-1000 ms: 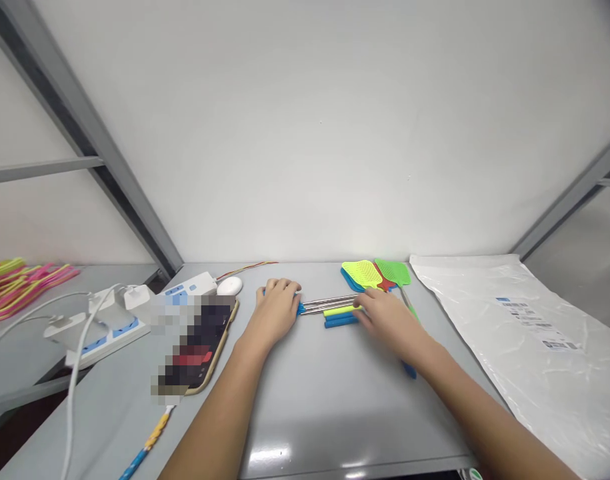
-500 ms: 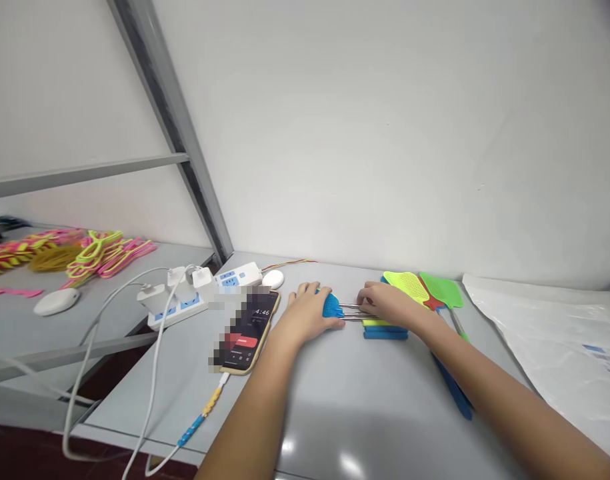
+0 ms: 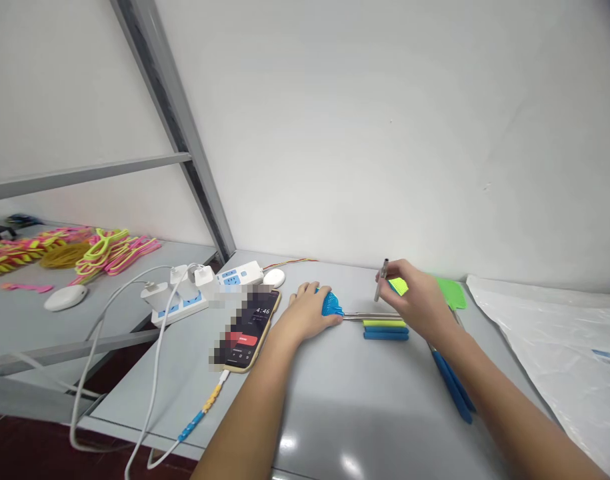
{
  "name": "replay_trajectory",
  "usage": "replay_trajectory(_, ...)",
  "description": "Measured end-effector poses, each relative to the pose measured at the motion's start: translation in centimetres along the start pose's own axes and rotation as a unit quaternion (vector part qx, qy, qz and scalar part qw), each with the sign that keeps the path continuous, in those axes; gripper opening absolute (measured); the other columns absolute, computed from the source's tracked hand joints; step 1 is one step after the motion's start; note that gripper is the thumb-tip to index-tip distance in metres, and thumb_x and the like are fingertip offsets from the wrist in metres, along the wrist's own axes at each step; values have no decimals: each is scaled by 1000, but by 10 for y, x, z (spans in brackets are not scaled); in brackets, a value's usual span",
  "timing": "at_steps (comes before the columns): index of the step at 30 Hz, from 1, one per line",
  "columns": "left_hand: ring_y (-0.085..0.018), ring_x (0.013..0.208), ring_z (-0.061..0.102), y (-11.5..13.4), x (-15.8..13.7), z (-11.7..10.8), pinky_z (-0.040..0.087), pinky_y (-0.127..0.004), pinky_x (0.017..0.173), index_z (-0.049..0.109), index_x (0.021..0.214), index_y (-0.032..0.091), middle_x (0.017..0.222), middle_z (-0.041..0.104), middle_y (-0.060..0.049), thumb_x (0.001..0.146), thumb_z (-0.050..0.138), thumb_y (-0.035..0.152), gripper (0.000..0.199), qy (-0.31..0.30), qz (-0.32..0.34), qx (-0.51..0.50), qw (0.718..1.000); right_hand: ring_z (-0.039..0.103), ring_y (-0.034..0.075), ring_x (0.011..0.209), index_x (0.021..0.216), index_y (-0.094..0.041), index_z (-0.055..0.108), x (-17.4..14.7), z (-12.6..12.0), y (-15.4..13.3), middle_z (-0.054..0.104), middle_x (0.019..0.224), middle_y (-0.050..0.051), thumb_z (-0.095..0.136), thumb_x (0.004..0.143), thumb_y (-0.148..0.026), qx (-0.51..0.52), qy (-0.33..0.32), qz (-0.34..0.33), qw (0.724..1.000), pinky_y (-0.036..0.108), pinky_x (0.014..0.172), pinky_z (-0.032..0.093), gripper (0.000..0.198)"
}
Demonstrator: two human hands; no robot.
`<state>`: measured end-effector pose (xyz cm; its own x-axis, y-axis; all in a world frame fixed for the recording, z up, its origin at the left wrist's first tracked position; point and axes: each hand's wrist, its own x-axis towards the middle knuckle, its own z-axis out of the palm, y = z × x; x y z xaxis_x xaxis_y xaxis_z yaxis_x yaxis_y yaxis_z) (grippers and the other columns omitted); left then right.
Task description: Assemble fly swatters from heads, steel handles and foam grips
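Note:
My left hand (image 3: 305, 307) is laid over a blue mesh fly swatter head (image 3: 331, 304), its thumb on the near edge and fingers curled toward the far edge. Thin metal rods (image 3: 367, 316) reach rightward from that head. Raised above the table, my right hand (image 3: 417, 300) pinches a short metal tube (image 3: 381, 280) that is tilted nearly upright. Below the rods lie a yellow handle (image 3: 385, 324) and blue handles (image 3: 385, 336). Behind my right hand, a yellow mesh head (image 3: 399, 286) and a green swatter head (image 3: 453, 293) are partly covered.
Blue handles (image 3: 453, 387) lie under my right forearm. A white plastic sheet (image 3: 539, 333) covers the right side. On the left are a charging phone (image 3: 249, 330), power strips (image 3: 239, 275) with plugs, a white round object (image 3: 274, 278) and loose cables (image 3: 155, 373). Coloured cords (image 3: 105, 253) lie farther left.
My right hand has lifted off the rods and moved right, now with a short metal tube between its fingers. My left hand stays on the blue swatter head.

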<state>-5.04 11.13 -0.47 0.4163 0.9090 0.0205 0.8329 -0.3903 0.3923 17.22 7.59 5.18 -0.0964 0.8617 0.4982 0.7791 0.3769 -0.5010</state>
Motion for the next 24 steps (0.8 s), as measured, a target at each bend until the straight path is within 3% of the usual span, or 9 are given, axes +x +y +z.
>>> replay_trajectory(3, -32, 125, 39, 0, 2, 0, 36, -46, 99, 48, 126, 26, 134, 47, -11, 79, 56, 51, 54, 12, 5, 5, 1000, 65, 17, 81, 92, -23, 56, -23, -10, -12, 67, 86, 1, 55, 84, -27, 63, 73, 5, 995, 29, 72, 50, 9)
replay_trajectory(6, -30, 123, 41, 1, 4, 0, 36, -44, 100, 50, 124, 25, 131, 50, -10, 81, 53, 42, 46, 23, 8, 1, 1000, 64, 16, 77, 92, -23, 57, -48, -10, -13, 66, 85, 1, 56, 84, -26, 86, 95, -3, 992, 30, 70, 52, 9)
replay_trajectory(11, -30, 127, 38, 2, 5, 2, 35, -43, 102, 48, 128, 24, 137, 46, -10, 78, 57, 40, 54, 40, -11, -6, 999, 63, 15, 70, 99, -22, 56, -78, 6, 1, 65, 82, 1, 59, 83, -22, 134, 140, -29, 981, 30, 66, 54, 16)
replay_trajectory(15, -33, 127, 36, 4, 3, 6, 34, -48, 100, 47, 128, 25, 139, 43, -11, 73, 61, 54, 64, 40, -18, 2, 999, 62, 15, 68, 99, -22, 56, -90, 19, 10, 65, 78, 0, 60, 82, -20, 112, 142, -54, 982, 31, 65, 53, 17)
replay_trajectory(24, -30, 122, 39, 7, 2, 4, 40, -46, 95, 53, 119, 27, 131, 51, -6, 75, 60, 44, 48, 56, -10, -2, 998, 59, 15, 68, 101, -22, 54, -106, 36, 9, 61, 81, 1, 60, 82, -19, 133, 132, -85, 979, 30, 63, 51, 20)
